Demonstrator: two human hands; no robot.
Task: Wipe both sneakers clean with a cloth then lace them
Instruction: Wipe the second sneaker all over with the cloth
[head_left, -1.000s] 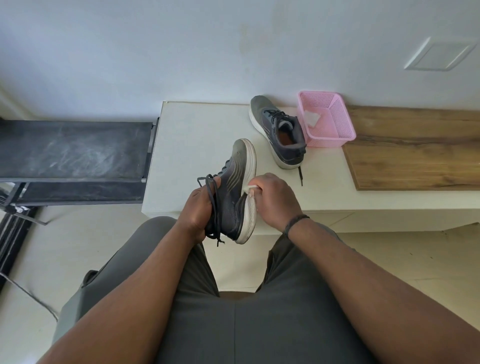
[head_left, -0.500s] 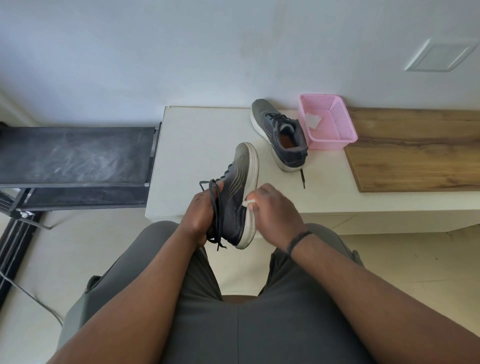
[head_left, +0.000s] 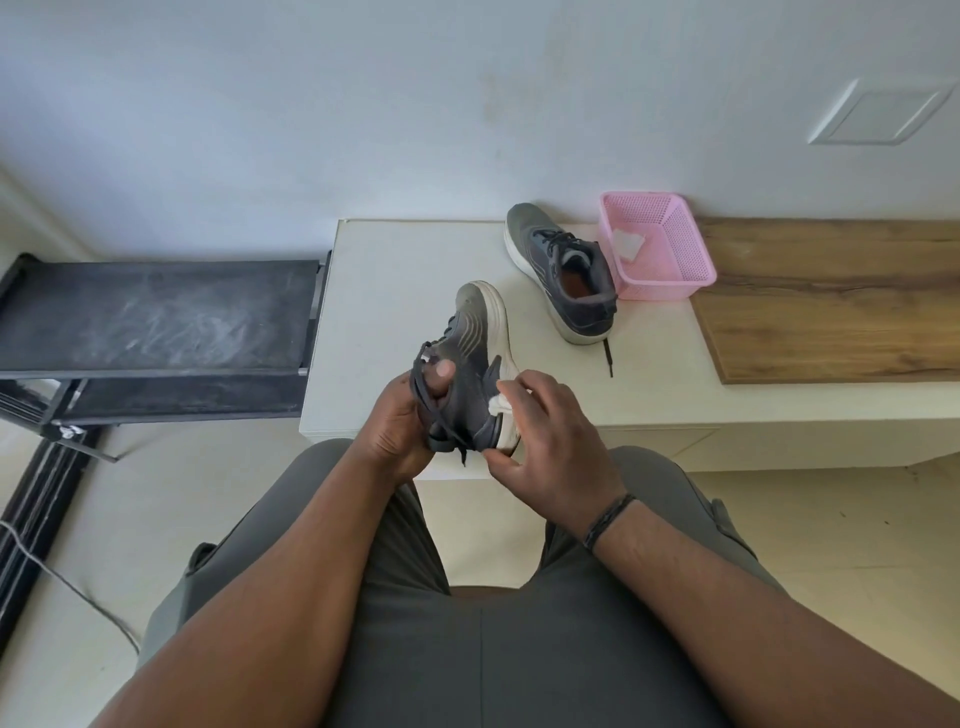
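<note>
A grey sneaker with a white sole (head_left: 475, 358) is held on its side above the front edge of the white table (head_left: 395, 291). My left hand (head_left: 408, 421) grips it at the laces and collar, thumb on the upper. My right hand (head_left: 545, 436) holds a small white cloth (head_left: 500, 402) against the heel side of the sneaker, fingers curled round it. Dark laces hang loose below the shoe. The second grey sneaker (head_left: 563, 278) stands upright on the table farther back, one lace end trailing toward me.
A pink mesh basket (head_left: 660, 244) with a white scrap inside stands right of the second sneaker. A wooden board (head_left: 831, 301) covers the table's right part. A dark bench (head_left: 150, 317) lies to the left. My lap fills the foreground.
My right hand with the cloth slid down from the sole's edge to the heel side of the sneaker. The left hand kept its grip and its thumb now shows on the upper.
</note>
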